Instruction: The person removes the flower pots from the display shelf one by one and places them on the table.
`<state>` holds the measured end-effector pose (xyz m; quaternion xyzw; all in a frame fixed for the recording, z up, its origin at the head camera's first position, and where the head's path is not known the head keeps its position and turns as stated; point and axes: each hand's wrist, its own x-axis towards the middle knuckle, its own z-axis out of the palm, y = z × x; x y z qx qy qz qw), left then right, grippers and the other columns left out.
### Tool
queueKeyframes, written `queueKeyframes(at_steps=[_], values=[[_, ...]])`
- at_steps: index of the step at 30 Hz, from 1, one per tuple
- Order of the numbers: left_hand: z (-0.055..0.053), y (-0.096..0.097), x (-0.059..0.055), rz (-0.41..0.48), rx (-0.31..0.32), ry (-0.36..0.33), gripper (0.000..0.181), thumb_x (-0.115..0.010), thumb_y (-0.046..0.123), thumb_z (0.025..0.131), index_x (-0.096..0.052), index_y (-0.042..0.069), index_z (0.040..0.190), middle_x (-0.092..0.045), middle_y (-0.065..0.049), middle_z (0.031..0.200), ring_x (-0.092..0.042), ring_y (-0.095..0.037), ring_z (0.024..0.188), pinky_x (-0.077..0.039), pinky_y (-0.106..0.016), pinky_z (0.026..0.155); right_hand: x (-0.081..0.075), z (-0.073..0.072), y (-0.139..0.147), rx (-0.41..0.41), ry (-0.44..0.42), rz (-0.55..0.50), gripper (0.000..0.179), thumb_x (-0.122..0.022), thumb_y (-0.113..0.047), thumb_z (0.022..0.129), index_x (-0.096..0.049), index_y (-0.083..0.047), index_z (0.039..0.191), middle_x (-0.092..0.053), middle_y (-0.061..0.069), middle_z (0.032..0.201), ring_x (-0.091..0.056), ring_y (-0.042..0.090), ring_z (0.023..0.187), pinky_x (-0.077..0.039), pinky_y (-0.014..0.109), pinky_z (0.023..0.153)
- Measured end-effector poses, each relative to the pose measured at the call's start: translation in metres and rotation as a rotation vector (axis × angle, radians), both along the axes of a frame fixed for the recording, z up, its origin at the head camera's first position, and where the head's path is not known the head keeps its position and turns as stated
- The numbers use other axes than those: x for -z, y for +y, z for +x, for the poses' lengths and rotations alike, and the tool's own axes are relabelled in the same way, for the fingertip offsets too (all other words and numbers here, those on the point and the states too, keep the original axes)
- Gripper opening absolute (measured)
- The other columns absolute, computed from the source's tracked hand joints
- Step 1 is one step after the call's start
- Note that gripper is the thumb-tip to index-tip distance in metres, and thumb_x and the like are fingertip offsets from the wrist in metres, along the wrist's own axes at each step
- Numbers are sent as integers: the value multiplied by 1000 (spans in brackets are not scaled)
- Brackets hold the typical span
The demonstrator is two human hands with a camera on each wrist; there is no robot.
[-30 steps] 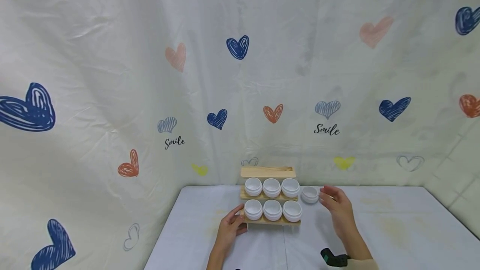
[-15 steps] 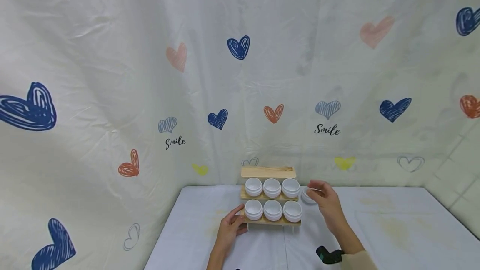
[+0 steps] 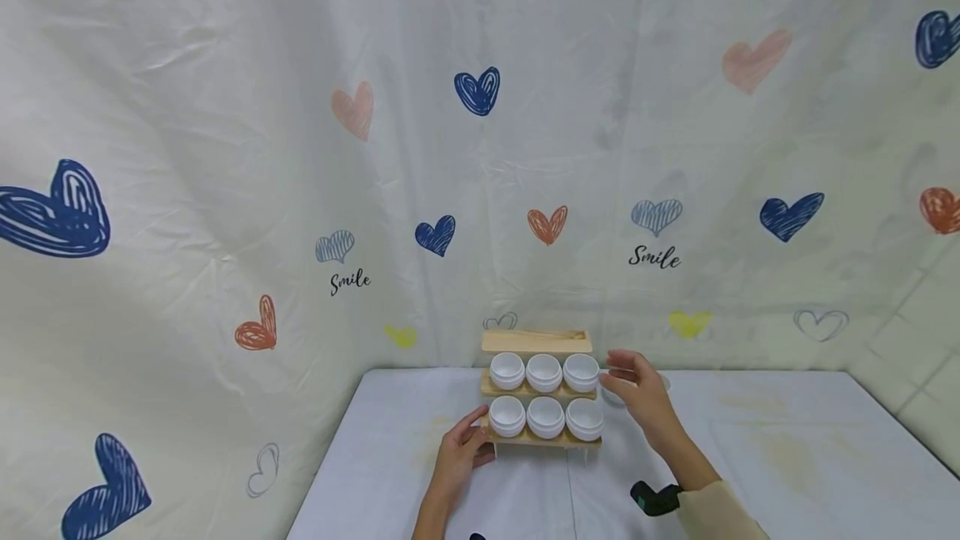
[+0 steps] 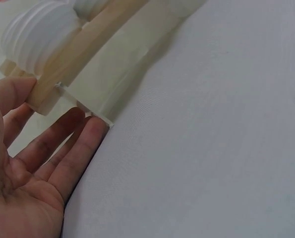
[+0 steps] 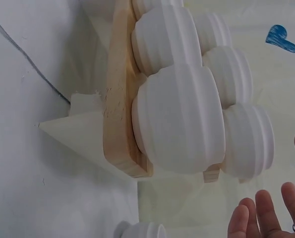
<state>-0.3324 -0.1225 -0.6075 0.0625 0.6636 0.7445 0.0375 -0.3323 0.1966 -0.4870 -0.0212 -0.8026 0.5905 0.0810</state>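
- The rack (image 3: 536, 343) stands on the worktop (image 3: 757, 465), at 5 o'clock in the head view; its long axis runs from 9 to 3 o'clock, its shelves stepping down toward 6.
- Six white pots (image 3: 545, 419) stand upright on it, three on each of the two lower shelves.
- The left hand (image 3: 453, 458) grips the rack's 8 o'clock corner, fingers and thumb about its end; the left wrist view shows a clear leg (image 4: 85, 101) there, barely visible from the head.
- The right hand (image 3: 647, 402) is at 3 o'clock from the upper row, fingers loosely spread, holding nothing.
- A loose pot (image 5: 145, 231) is mostly hidden behind that hand in the head view; the right wrist view shows it, cut off, at 6 o'clock.
- A pale rounded edge (image 3: 666, 383) past the right hand is too hidden to identify.
- A heart-printed backdrop (image 3: 570, 148) hangs at 12 o'clock.
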Motion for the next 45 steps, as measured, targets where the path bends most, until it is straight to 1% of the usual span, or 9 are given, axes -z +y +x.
queueKeyframes(at_steps=[3,6,11,16,26,31,35,38,45], values=[[0,0,-1,-2,0,4,51,-63,21,102,-51,6,149,-71,-4,107,-71,-17,97,-64,-37,85,-1,-3,-2,-13,-10,7,58,-70,-22,98,-44,-5,147,-51,20,146,-49,34,132,-52,33,102],[0,-1,-1,-3,1,8,50,-63,20,102,-51,6,149,-71,-5,108,-71,-17,98,-64,-37,85,-1,-6,-2,-31,-13,8,61,-71,-23,97,-43,-4,148,-50,21,147,-48,36,134,-48,46,110],[1,0,-2,-6,-4,13,50,-62,20,103,-52,6,149,-71,-5,108,-72,-19,98,-64,-38,85,0,-10,-4,-56,-26,21,64,-71,-23,97,-40,-3,150,-48,23,149,-46,38,136,-43,54,115],[0,1,-1,-5,-8,7,49,-63,20,102,-52,7,149,-70,-5,107,-72,-22,100,-64,-38,85,2,-13,-6,-74,-35,29,66,-72,-23,96,-39,-4,150,-47,22,150,-45,39,137,-41,55,117],[1,1,-2,-3,-1,8,49,-62,20,102,-52,7,148,-70,-3,106,-71,-18,97,-64,-38,85,5,-18,-9,-97,-14,64,66,-75,-24,94,-42,-3,147,-50,21,148,-49,37,133,-44,53,114],[1,1,-2,-6,-8,-2,49,-63,20,102,-52,7,149,-70,-4,106,-71,-20,99,-64,-37,85,5,-19,-11,-110,-3,65,66,-76,-22,93,-43,-2,146,-52,22,145,-51,38,131,-45,53,113],[2,1,-2,-9,-13,-1,50,-63,20,102,-52,7,148,-71,-6,108,-72,-21,99,-64,-38,85,6,-21,-13,-110,-20,72,67,-76,-24,93,-42,-3,147,-52,21,145,-50,37,132,-44,54,114],[4,1,-3,-9,-14,-1,50,-64,22,101,-53,7,148,-71,-4,107,-72,-18,98,-64,-38,85,7,-22,-14,-108,-38,70,69,-77,-25,92,-41,-4,147,-50,20,146,-48,37,133,-44,54,115],[4,0,-4,-22,7,39,50,-62,22,103,-52,4,148,-69,-1,104,-71,-14,96,-64,-38,84,10,-24,-15,-115,-41,65,72,-80,-28,89,-42,-4,146,-52,20,144,-49,35,131,-46,51,112]])
